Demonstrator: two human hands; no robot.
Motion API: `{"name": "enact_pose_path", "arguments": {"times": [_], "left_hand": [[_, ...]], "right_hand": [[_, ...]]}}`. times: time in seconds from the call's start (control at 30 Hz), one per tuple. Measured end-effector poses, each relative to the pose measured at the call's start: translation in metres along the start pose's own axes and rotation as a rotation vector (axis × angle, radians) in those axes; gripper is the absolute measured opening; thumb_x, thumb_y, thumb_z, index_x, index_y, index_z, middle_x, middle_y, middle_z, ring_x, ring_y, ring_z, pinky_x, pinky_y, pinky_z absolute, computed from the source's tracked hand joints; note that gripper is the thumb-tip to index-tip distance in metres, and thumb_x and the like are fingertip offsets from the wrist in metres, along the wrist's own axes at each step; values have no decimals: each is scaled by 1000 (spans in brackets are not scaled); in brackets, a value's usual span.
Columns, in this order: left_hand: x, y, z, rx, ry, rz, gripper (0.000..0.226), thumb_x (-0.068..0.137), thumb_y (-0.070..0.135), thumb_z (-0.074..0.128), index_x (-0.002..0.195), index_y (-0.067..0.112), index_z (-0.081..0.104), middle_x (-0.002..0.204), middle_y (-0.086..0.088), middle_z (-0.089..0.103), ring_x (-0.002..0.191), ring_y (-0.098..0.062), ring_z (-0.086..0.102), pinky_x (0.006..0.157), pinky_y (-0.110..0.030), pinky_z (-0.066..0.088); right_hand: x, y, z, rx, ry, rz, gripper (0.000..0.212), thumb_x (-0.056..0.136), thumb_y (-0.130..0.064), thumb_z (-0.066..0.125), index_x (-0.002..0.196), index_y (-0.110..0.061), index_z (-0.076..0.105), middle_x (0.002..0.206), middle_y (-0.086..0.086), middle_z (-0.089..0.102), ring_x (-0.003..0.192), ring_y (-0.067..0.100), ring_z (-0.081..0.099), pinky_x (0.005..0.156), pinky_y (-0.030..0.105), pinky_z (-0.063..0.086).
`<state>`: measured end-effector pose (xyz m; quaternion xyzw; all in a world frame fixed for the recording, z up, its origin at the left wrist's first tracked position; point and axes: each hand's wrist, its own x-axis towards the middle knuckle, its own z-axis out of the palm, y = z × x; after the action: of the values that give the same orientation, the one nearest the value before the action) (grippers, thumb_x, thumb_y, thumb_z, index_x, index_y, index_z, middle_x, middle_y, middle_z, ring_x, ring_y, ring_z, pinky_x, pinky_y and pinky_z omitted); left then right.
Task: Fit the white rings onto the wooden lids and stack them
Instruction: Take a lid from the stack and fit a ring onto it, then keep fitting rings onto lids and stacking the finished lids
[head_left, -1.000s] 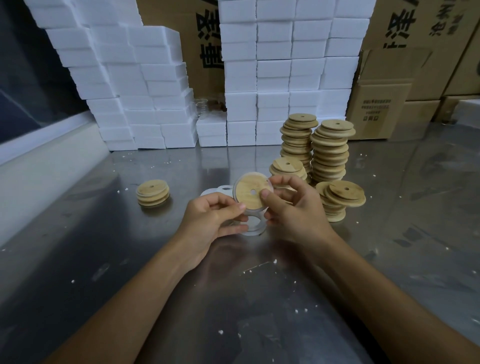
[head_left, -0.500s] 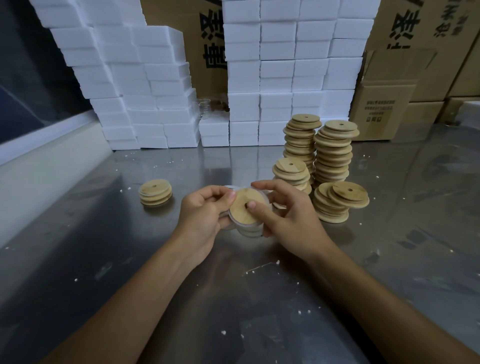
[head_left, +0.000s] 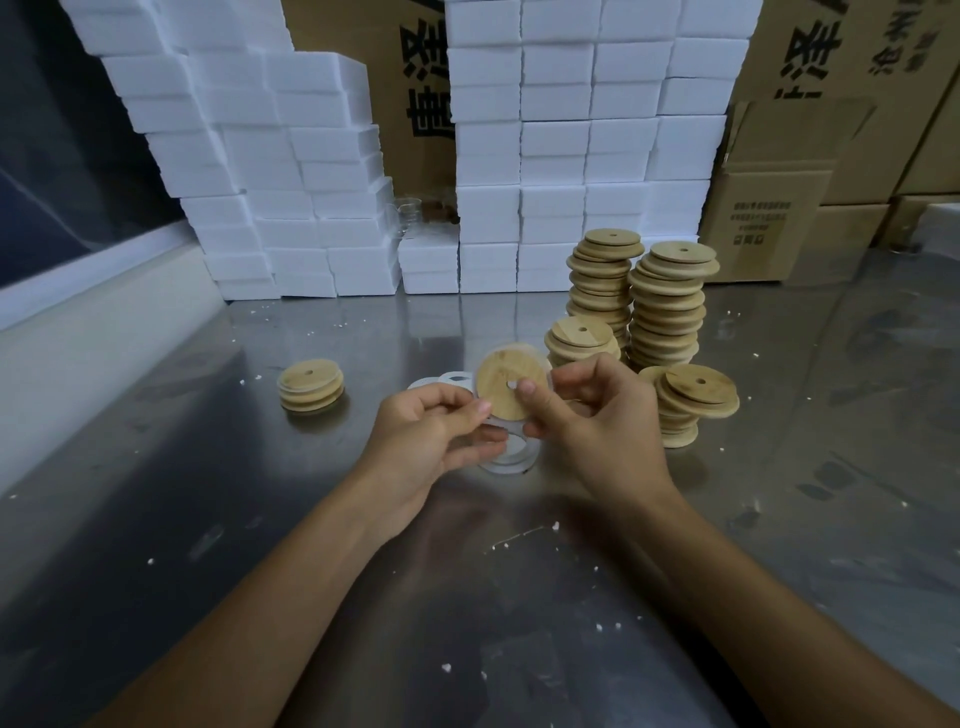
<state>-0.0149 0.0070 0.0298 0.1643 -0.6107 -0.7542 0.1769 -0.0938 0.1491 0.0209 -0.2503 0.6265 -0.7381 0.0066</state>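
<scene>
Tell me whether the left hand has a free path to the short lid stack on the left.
Probably yes: bare table lies between the left hand and the short lid stack, but that hand now holds the wooden lid.

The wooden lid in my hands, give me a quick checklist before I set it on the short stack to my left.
1. Lid held securely: ok. The left hand and right hand both pinch the wooden lid.
2. White ring seated all round: cannot tell. A pale edge shows at the rim, but the far side is hidden.
3. Short stack level and steady: ok.
4. Path to it clear: ok. Bare metal table lies between.
5. Loose white rings below the hands: ok, still a supply.
6. Unfitted lid stacks: not ok, the lower stacks lean.
</scene>
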Motion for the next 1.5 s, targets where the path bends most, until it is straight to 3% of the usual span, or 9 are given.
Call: {"name": "enact_pose_path", "arguments": {"times": [0.13,0.4,0.47,0.63,0.8,0.9,1.03,1.17,1.5], "left_hand": [[7,10,-11,-156,102,34,6,88,-5,60,82,-3,60,73,-15,71,68,-24,72,64,-29,59],[25,23,-84,-207,659,150,7,86,-6,64,83,-1,61,80,-11,67,65,-14,70,73,-29,61],[27,21,-97,-232,712,141,10,86,-7,64,81,0,60,82,-9,66,61,-9,70,71,-26,60],[35,18,-103,-246,768,116,10,87,-5,65,81,0,59,87,-9,66,72,-14,70,62,-18,57],[40,15,-106,-226,835,100,4,91,-1,60,93,3,60,89,-6,66,67,-12,70,62,-20,59],[35,7,-102,160,919,223,14,90,5,61,82,15,55,77,-10,62,53,-16,66,59,-33,61],[20,1,-62,789,475,611,10,77,19,67,70,20,60,65,-6,59,62,-24,58,61,-32,53],[7,-10,-25,1219,-128,625,12,77,37,73,80,26,70,77,10,61,73,-11,56,72,-34,50],[4,-6,-20,1342,-203,653,15,95,23,58,94,19,72,100,6,62,94,-13,54,81,-24,39]], "right_hand": [[-4,-3,3,-217,-11,-114,11,88,-19,76,81,-22,67,72,-2,72,61,17,72,62,40,59],[6,-18,-19,-528,189,-334,7,89,-17,71,83,-15,68,77,-10,68,74,7,64,69,22,50],[10,-19,-29,-686,261,-307,6,90,-21,68,92,-15,68,89,-4,69,89,15,61,80,33,49],[14,-15,-47,-1160,215,96,49,83,-41,65,125,-20,51,137,8,48,137,31,32,111,53,23],[15,-17,-52,-1206,187,159,46,90,-29,62,134,-16,54,146,13,43,139,37,29,110,53,29],[15,-17,-52,-1203,190,112,35,92,-24,62,127,-17,62,137,13,51,132,38,38,105,49,33],[13,-14,-52,-1171,180,59,26,91,-18,63,117,-17,68,128,13,56,126,38,41,100,46,35],[12,-16,-48,-1069,232,-50,25,88,-15,63,112,-19,71,125,9,60,123,37,44,99,46,35],[3,-19,-19,-809,199,-476,20,85,-6,69,104,-12,71,112,3,66,106,29,57,88,46,45]]}}
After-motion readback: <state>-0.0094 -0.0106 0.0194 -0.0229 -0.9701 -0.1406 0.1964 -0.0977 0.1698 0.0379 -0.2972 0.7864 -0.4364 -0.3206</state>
